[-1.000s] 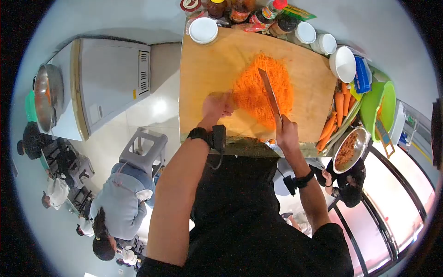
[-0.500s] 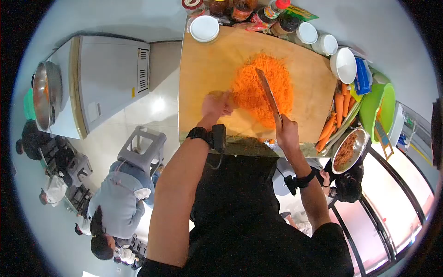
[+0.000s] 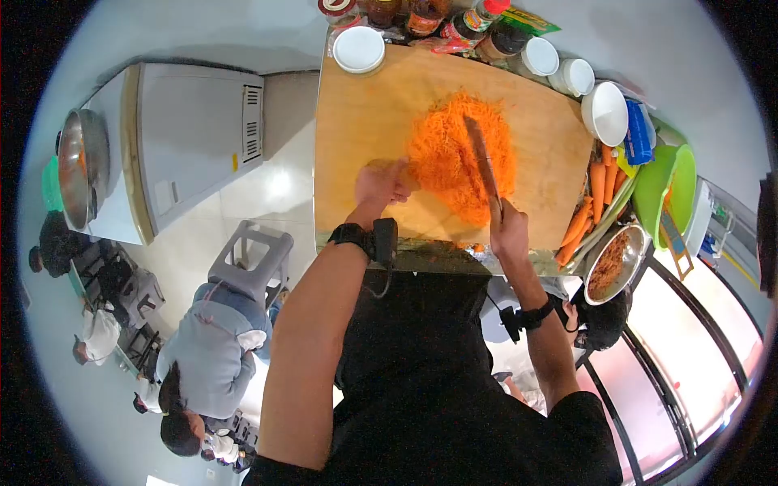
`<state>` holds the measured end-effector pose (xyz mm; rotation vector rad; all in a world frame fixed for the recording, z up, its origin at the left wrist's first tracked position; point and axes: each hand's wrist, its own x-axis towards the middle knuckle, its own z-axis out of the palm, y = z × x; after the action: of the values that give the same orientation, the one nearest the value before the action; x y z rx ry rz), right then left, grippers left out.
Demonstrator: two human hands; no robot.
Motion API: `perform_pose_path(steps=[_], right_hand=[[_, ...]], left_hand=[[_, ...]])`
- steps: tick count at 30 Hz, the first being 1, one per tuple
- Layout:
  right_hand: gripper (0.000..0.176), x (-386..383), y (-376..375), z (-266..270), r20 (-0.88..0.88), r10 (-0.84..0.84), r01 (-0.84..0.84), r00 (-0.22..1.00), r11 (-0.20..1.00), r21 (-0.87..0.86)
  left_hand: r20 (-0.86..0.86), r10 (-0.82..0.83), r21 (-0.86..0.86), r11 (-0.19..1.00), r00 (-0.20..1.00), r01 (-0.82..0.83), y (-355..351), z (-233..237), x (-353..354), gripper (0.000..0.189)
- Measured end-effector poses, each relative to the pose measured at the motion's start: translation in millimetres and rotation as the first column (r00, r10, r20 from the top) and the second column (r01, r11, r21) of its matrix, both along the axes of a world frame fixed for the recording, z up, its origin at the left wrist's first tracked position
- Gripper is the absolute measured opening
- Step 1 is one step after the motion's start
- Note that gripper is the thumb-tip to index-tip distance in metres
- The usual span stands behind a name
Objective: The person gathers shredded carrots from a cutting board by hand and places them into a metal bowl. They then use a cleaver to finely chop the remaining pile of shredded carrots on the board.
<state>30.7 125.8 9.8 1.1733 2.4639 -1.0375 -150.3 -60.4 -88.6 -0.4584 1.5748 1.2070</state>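
A broad heap of shredded carrot (image 3: 446,154) lies on the wooden cutting board (image 3: 365,113). My right hand (image 3: 509,231) is closed around the handle of a kitchen knife (image 3: 481,158). The blade, seen nearly edge-on, reaches over the right part of the heap and points away from me. At the heap's left edge rests my left hand (image 3: 381,185), low over the board, with its fingers partly spread and nothing visible in them. Whether its fingertips touch the shreds is hard to make out.
Whole carrots (image 3: 597,185) lie right of the board, beside a metal bowl (image 3: 622,279) of shreds and a green basin (image 3: 660,182). Sauce bottles (image 3: 463,28), white-lidded jars (image 3: 539,57) and a white bowl (image 3: 604,113) line the far side. A seated person (image 3: 207,340) is at left.
The knife and my right hand have shifted slightly to the right over the carrot heap. My left hand has stayed almost in place.
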Motion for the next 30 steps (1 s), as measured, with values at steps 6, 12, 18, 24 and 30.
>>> perform_pose_path(steps=[6,12,18,24,30], right_hand=[[0.04,-4.8,2.5,6.6,0.134,0.019,-0.026,0.991,0.999,0.048],[0.039,-4.1,6.9,-3.3,0.124,-0.002,0.002,0.992,1.0,0.006],[0.039,-1.6,-4.5,-38.3,-0.132,0.184,-0.147,0.974,0.957,0.249],[0.041,-22.6,-6.1,11.3,0.149,0.004,0.009,0.989,0.996,-0.086],[0.04,-19.0,-17.8,16.2,0.184,0.088,-0.088,0.979,0.996,-0.007]], left_hand=[[0.104,-0.094,-0.094,0.99,0.99,0.104,0.3,-19.9,-2.6,0.036],[0.059,-0.006,0.021,1.0,0.998,0.005,-6.8,-23.8,2.9,0.057],[0.07,-0.081,-0.043,0.996,0.994,0.084,-8.1,-40.3,4.5,0.056],[-0.053,-0.139,-0.119,0.984,0.989,0.132,1.3,2.2,-0.9,0.039],[-0.072,-0.176,-0.146,0.975,0.982,0.164,-2.8,-15.4,-0.1,0.033]])
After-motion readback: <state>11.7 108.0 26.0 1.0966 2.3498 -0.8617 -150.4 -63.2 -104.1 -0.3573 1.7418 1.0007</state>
